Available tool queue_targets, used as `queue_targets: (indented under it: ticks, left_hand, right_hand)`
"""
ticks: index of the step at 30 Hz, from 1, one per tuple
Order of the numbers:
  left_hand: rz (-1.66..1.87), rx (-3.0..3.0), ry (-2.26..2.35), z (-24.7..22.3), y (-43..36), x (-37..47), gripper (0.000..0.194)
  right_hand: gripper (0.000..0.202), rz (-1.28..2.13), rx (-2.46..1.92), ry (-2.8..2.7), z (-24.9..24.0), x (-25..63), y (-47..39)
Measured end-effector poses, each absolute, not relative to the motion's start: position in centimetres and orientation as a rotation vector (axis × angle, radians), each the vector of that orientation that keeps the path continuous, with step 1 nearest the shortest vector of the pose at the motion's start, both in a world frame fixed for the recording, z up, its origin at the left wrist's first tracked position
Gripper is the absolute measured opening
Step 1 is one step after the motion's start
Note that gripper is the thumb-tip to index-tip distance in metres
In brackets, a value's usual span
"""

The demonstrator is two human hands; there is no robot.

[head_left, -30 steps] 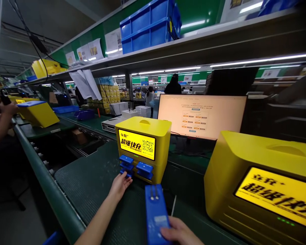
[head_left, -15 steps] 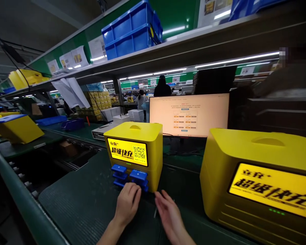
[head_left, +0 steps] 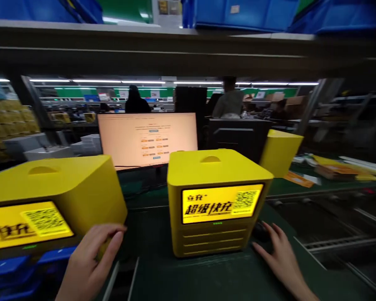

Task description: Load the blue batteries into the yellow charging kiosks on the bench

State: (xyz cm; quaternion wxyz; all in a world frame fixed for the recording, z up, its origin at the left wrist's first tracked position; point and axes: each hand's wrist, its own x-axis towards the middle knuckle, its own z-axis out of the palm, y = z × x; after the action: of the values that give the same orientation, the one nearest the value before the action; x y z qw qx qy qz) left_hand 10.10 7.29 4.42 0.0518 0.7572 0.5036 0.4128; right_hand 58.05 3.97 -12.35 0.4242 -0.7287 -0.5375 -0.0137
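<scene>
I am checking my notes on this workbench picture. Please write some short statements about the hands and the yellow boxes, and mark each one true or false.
1. The left hand touches the left yellow box. True.
2. The right hand holds a blue power bank. False: it rests open by a dark object on the mat.
3. The middle yellow box has a lit screen. True.
4. The monitor is dark. False: it is lit.

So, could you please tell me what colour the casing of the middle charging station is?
Bright yellow; the charging station shows best in the head view.
</scene>
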Motion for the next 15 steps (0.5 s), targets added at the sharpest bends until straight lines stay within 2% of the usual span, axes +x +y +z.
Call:
queue_targets:
  ticks: [4,8,10,12,15]
  left_hand:
    - [1.349,1.866,1.214,10.5,9.3,20.8,0.056]
    - [1.42,1.406,0.993,13.0,10.4,26.9,0.055]
    - [1.483,1.199,0.944,12.9,10.6,27.9,0.057]
    - [1.507,1.06,0.918,12.6,10.7,28.0,0.059]
    - [1.462,0.996,0.877,12.5,10.6,27.8,0.061]
  right_hand:
    - [0.058,0.127,-1.79,-1.273,-12.0,59.2,9.1]
    - [0.078,0.068,-1.82,-0.833,-12.1,62.0,13.6]
    - [0.081,0.129,-1.754,-0.761,-12.1,63.1,15.5]
    - [0.073,0.264,-1.639,-0.827,-12.1,63.2,16.9]
    - [0.049,0.458,-1.5,-0.939,-11.8,61.0,17.3]
